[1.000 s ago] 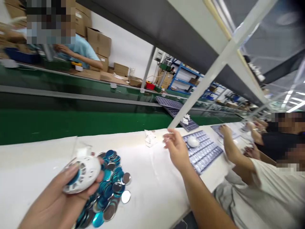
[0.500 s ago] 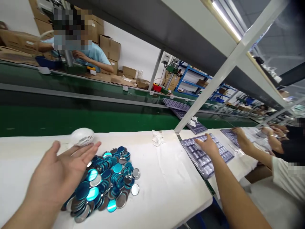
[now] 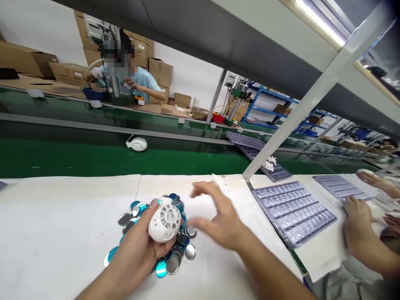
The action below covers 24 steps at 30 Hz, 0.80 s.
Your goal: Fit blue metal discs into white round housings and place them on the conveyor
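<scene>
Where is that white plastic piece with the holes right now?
In the head view, the white perforated plastic shell sits in the person's left hand, just above a pile of shiny blue and silver metal discs on the white bench top.

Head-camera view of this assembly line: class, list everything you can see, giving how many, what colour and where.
white cloth-covered bench: one, white, foreground.
round metal discs: many, silver and teal, piled on the bench.
perforated plastic shell: one, white, held over the discs.
second perforated shell: one, white, on the belt.
compartment trays: two, blue-grey, on the bench, right.
conveyor belt: one, green, beyond the bench.
cardboard boxes: several, brown, far side.
co-worker: one, light blue shirt, across the belt.
left hand: one, closed around the shell.
right hand: one, open, beside the discs.
</scene>
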{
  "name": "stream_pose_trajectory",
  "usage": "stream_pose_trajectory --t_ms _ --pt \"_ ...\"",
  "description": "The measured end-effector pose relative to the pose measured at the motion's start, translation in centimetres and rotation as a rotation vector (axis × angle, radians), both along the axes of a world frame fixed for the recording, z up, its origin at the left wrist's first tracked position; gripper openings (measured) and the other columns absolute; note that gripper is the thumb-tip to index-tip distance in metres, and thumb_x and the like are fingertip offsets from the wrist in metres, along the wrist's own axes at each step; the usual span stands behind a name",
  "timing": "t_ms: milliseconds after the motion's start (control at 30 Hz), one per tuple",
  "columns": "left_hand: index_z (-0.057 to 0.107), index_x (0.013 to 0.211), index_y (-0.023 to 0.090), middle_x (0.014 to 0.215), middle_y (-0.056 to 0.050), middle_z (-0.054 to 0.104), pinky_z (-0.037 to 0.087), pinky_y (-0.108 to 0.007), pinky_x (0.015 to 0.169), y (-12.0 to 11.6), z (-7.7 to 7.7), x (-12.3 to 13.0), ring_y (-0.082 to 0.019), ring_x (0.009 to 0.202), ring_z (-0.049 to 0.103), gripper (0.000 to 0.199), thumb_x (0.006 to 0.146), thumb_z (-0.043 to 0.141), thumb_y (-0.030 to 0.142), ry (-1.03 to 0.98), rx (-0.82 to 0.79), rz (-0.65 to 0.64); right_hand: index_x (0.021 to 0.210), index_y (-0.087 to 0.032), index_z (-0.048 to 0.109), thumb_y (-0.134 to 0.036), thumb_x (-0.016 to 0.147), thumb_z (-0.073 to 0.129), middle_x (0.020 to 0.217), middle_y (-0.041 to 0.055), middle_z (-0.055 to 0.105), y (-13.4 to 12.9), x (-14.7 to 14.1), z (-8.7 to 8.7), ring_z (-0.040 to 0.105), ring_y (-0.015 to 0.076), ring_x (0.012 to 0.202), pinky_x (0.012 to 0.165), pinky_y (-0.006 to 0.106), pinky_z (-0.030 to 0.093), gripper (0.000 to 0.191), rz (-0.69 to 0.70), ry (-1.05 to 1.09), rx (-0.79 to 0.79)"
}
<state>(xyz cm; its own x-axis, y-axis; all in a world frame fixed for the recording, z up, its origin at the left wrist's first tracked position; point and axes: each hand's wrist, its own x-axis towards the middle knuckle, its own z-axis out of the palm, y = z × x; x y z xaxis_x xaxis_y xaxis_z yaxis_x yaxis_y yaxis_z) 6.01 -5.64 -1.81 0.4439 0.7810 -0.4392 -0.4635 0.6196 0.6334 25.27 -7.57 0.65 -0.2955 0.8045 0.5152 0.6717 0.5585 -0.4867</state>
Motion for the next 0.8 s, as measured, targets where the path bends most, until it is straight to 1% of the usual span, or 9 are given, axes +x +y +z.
stream_pose_trajectory --t_ms 67,133,167,200,267,400,500,600,800 --pt "0.069 0.091 0.015 0.071 -0.006 0.067 0.041 -0.022 0.039 0.6 0.3 -0.3 -0.012 0.045 0.049 0.032 0.092 0.062 0.046 0.005 0.044 0.083 0.118 -0.023 0.057 -0.034 0.094 0.063 0.093 0.0047 0.066 0.1 1.7 -0.4 0.062 0.0220 0.086 0.076 0.033 0.046 0.027 -0.112 -0.135 -0.341" --pt "0.070 0.099 0.017 0.077 -0.007 0.068 0.047 -0.025 0.043 0.9 0.6 -0.5 -0.014 0.050 0.053 0.031 0.092 0.061 0.045 -0.016 0.073 0.133 0.100 -0.023 0.063 -0.031 0.087 0.070 0.081 0.0003 0.066 0.1 2.5 -0.9 0.060 0.0191 0.072 0.064 0.028 0.040 0.017 -0.062 -0.288 -0.572" --pt "0.070 0.105 0.018 0.081 -0.007 0.069 0.051 -0.027 0.048 0.8 0.8 -0.5 -0.017 0.056 0.057 0.031 0.092 0.062 0.044 -0.030 0.076 0.149 0.094 -0.023 0.063 -0.029 0.082 0.073 0.080 -0.0005 0.066 0.1 2.6 -1.2 0.060 0.0185 0.069 0.061 0.026 0.037 0.017 -0.014 -0.327 -0.620" --pt "0.069 0.110 0.018 0.086 -0.008 0.069 0.053 -0.029 0.052 0.7 1.0 -0.5 -0.019 0.061 0.060 0.031 0.091 0.063 0.043 -0.045 0.078 0.162 0.091 -0.022 0.063 -0.026 0.079 0.074 0.081 -0.0003 0.068 0.1 2.3 -1.5 0.061 0.0184 0.070 0.060 0.026 0.036 0.017 0.019 -0.342 -0.637" --pt "0.067 0.115 0.020 0.090 -0.007 0.069 0.056 -0.030 0.058 0.3 1.4 -0.4 -0.021 0.068 0.062 0.034 0.090 0.066 0.042 -0.075 0.094 0.173 0.091 -0.021 0.061 -0.020 0.081 0.069 0.089 0.0020 0.070 0.1 1.5 -1.9 0.063 0.0196 0.076 0.063 0.025 0.037 0.012 0.043 -0.361 -0.663" --pt "0.067 0.116 0.021 0.083 -0.005 0.066 0.055 -0.028 0.062 -0.3 1.8 -0.3 -0.018 0.065 0.058 0.034 0.092 0.063 0.044 -0.041 0.151 0.147 0.092 -0.021 0.058 -0.016 0.085 0.059 0.092 0.0041 0.070 0.1 0.6 -2.0 0.063 0.0201 0.080 0.066 0.025 0.038 0.009 0.052 -0.366 -0.707" --pt "0.071 0.101 0.019 0.076 -0.005 0.066 0.054 -0.027 0.062 -0.3 1.6 -0.3 -0.017 0.061 0.055 0.032 0.092 0.062 0.048 -0.004 0.174 0.117 0.087 -0.021 0.055 -0.016 0.085 0.057 0.086 0.0032 0.067 0.2 1.1 -1.9 0.060 0.0182 0.074 0.062 0.025 0.037 0.006 0.054 -0.364 -0.731" --pt "0.069 0.084 0.018 0.071 -0.005 0.066 0.054 -0.028 0.062 -0.1 1.3 -0.3 -0.017 0.060 0.055 0.033 0.091 0.063 0.050 0.006 0.190 0.104 0.082 -0.021 0.052 -0.015 0.084 0.055 0.079 0.0011 0.063 0.2 1.7 -1.9 0.055 0.0164 0.069 0.060 0.024 0.035 0.008 0.059 -0.356 -0.740" --pt "0.068 0.092 0.019 0.078 -0.004 0.067 0.054 -0.031 0.062 -0.2 1.1 -0.4 -0.017 0.060 0.057 0.030 0.092 0.063 0.049 -0.010 0.168 0.116 0.083 -0.022 0.054 -0.014 0.085 0.055 0.080 0.0001 0.062 0.3 2.4 -1.6 0.054 0.0157 0.070 0.061 0.024 0.036 0.008 0.090 -0.328 -0.748"
